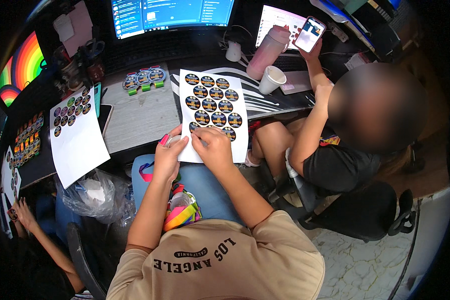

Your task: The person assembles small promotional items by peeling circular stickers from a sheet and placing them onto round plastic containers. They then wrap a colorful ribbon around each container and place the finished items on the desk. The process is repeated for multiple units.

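Note:
A white sheet of round black stickers [209,104] with orange and white print lies over the desk's front edge, its lower part toward my lap. My right hand [215,148] rests on the sheet's lower end, thumb and fingers pinched together at the bottom row of stickers. Whatever is between those fingertips is hidden. Beside the sheet's lower left corner, my left hand [167,157] is closed round a medal [173,140], a pale round disc partly covered by the fingers, with a pink piece of ribbon at its side. More medals with rainbow ribbons [181,212] lie in my lap.
Several finished-looking medals [144,79] lie on the grey desk [130,115]. Another sticker sheet [77,145] overhangs the left edge. A pink bottle [268,52] and white cup [272,80] stand right. One person holds a phone [310,34]; another person's hand [26,216] is lower left.

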`<state>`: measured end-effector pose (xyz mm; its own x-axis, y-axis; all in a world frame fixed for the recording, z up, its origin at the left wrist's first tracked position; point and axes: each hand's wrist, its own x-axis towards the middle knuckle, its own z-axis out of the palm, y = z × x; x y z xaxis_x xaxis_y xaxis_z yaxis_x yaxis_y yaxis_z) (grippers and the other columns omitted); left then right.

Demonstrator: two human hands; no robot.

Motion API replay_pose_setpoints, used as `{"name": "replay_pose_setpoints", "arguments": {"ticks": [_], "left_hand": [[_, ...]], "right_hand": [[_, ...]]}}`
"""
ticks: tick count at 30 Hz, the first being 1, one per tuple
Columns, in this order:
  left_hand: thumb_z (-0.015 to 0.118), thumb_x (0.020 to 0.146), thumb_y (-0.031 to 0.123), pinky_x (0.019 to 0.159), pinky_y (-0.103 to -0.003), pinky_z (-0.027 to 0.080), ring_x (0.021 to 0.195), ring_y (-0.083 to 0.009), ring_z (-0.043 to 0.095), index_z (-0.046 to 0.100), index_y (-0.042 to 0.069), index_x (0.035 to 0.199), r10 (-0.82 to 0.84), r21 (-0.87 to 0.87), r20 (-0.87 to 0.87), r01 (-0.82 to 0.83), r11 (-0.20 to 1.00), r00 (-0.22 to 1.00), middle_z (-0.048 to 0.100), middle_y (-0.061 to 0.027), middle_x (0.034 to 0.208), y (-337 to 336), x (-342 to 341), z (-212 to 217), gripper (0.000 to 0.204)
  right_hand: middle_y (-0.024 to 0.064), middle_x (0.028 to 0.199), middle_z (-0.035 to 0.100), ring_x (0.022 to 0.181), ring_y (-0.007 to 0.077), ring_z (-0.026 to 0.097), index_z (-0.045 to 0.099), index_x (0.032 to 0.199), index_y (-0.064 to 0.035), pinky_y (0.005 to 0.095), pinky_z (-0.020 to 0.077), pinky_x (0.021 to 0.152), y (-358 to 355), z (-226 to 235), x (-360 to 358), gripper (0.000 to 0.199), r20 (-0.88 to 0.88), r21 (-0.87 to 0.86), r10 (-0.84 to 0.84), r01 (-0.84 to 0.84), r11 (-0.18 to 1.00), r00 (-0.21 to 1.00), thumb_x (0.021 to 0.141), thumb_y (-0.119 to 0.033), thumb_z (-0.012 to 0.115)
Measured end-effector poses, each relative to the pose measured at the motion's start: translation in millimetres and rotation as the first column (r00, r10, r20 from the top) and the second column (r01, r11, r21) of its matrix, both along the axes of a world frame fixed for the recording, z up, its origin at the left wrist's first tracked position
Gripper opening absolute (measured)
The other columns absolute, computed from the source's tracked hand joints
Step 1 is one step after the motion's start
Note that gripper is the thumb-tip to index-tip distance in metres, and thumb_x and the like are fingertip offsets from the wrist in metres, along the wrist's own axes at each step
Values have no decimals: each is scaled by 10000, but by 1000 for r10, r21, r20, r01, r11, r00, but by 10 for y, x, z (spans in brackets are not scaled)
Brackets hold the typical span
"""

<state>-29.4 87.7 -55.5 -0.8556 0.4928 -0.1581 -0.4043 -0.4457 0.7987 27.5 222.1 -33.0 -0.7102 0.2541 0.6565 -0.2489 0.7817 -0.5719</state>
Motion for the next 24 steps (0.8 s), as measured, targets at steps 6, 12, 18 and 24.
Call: {"name": "replay_pose_setpoints", "arguments": {"ticks": [6, 12, 18, 24], "left_hand": [[656, 938, 10, 910, -329, 549, 1018, -202, 691, 469, -79, 1405, -17, 85, 5, 17, 996, 1000, 698, -187, 1160, 17, 1, -15, 511], [663, 941, 59, 908, -343, 555, 1034, -205, 682, 506, -54, 1367, -34, 70, 37, 31, 997, 999, 681, -167, 1169, 8, -2, 25, 467], [639, 965, 117, 899, -355, 570, 1021, -192, 687, 551, -8, 1312, -241, 184, 222, 202, 962, 945, 674, -115, 1168, 17, -180, 22, 380], [605, 976, 95, 878, -362, 585, 1010, -199, 697, 558, -9, 1315, -239, 109, 196, 221, 969, 951, 688, -107, 1149, 49, -185, -89, 358]], "right_hand": [[153, 899, 732, 853, 332, 688, 716, 878, 15, 429, 536, 815, -13, -6, 1, 104, -14, 61, -19, 20, 998, 1000, 802, -55, 728], [149, 935, 732, 884, 318, 686, 718, 874, 18, 416, 544, 819, 7, -10, 17, 100, -72, 146, -8, 19, 989, 997, 796, -39, 745], [144, 964, 732, 904, 328, 678, 738, 901, 4, 425, 532, 852, 61, -55, 68, 109, 5, 108, 75, -75, 991, 997, 815, -63, 742], [159, 1092, 726, 1023, 338, 661, 767, 978, -37, 435, 499, 913, 92, -137, 116, 166, 36, 59, -126, 124, 990, 991, 832, -115, 764]]}}
